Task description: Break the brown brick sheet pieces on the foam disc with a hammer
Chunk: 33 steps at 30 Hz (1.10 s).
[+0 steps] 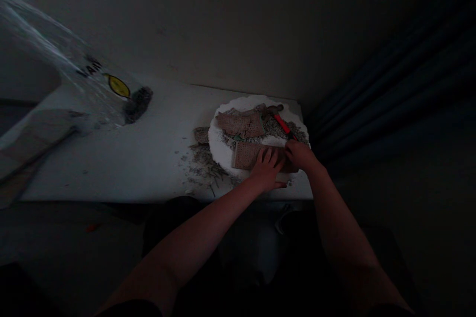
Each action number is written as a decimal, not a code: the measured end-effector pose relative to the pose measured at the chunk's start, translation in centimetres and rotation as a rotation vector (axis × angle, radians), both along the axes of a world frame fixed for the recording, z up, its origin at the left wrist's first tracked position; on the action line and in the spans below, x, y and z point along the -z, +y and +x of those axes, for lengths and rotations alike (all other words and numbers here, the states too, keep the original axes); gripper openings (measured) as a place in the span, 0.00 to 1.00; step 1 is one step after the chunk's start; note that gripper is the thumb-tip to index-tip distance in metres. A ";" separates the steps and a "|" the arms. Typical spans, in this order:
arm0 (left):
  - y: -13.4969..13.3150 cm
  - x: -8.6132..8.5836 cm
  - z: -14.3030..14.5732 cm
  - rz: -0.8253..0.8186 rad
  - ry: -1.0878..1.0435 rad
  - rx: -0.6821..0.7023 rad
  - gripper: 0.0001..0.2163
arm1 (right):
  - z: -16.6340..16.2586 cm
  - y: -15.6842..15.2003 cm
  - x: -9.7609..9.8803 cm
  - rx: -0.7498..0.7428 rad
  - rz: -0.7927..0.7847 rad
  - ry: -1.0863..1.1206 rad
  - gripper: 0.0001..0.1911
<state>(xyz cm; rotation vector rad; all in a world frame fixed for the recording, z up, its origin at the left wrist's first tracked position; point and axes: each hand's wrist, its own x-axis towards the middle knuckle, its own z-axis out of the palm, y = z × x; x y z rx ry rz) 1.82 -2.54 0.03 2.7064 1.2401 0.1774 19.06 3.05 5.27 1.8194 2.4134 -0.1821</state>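
Note:
My left hand [268, 168] lies flat with fingers spread on a brown perforated block [246, 155] at the near edge of a round white board [219, 134]. My right hand [300, 154] is closed beside it at the block's right end, near the red handle of a hammer [281, 122]; what its fingers grip is hidden. A second brown block [241, 123] lies farther back on the board among grey rubble. The hammer's head rests at the board's far side.
The board sits on a white table [148, 158] against a wall. Loose nails and debris [203, 171] are scattered left of the board. A clear plastic bag with a yellow label [119, 86] and a pale plank [33, 138] lie at the left. Dark curtain at right.

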 end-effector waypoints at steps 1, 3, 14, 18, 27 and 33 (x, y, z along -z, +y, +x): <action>0.0 0.0 0.0 -0.001 0.002 -0.001 0.44 | -0.1 0.0 0.0 -0.002 -0.001 -0.013 0.09; 0.0 -0.2 0.0 0.000 0.002 -0.001 0.44 | -0.1 0.2 0.0 -0.009 -0.007 -0.014 0.08; 0.1 -1.0 -0.2 -0.035 0.015 0.013 0.43 | 0.7 1.8 0.5 -0.061 -0.062 0.060 0.05; 0.1 -0.9 -0.2 -0.008 -0.004 0.011 0.43 | 0.6 1.9 0.3 -0.058 -0.063 0.065 0.06; 0.2 -0.6 0.0 -0.013 -0.005 0.000 0.44 | 0.2 1.1 -1.0 -0.031 -0.047 0.006 0.06; 0.2 -0.8 0.0 -0.039 -0.010 -0.002 0.43 | 0.0 0.8 -0.7 -0.046 -0.009 -0.036 0.07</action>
